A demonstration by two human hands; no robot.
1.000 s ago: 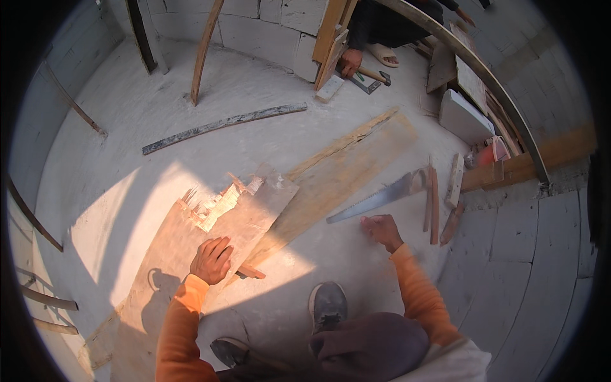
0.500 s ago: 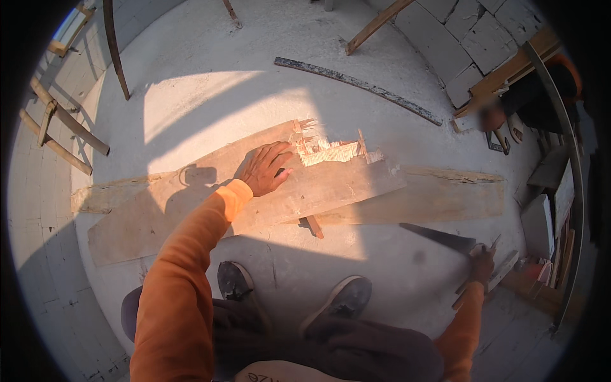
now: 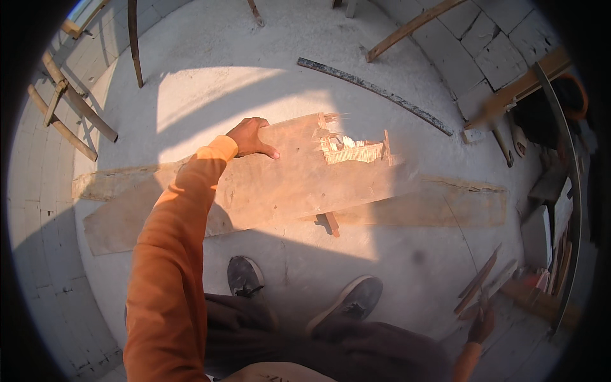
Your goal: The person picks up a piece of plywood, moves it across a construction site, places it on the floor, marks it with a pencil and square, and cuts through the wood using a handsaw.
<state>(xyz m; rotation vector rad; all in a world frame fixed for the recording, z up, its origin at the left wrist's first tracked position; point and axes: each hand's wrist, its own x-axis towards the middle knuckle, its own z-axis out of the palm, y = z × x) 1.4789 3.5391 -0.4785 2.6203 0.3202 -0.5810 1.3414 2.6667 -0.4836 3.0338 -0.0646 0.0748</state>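
My left hand point(image 3: 248, 137) grips the far edge of a broken plywood board point(image 3: 286, 184), fingers curled over it and thumb on its face. The board's right end is splintered point(image 3: 353, 153). It lies across a longer plank point(image 3: 464, 210), and a small wooden strip point(image 3: 331, 223) pokes out beneath it. My right hand point(image 3: 482, 323) is low at the right, dim and blurred, closed on the handsaw, whose thin blade point(image 3: 459, 230) appears almost edge-on. Short wood strips point(image 3: 478, 280) lie near that hand.
A long speckled batten point(image 3: 375, 95) lies beyond the boards. Curved wooden props point(image 3: 76, 111) line the pale block wall point(image 3: 484, 44). A co-worker point(image 3: 541, 102) is partly hidden at upper right beside a hammer point(image 3: 506, 149), a curved metal strip point(image 3: 573, 184) and stacked offcuts.
My view has turned rightward since a second ago. My left hand moved to the board's far edge and curled over it. My right hand took hold of the saw and drew it lower.
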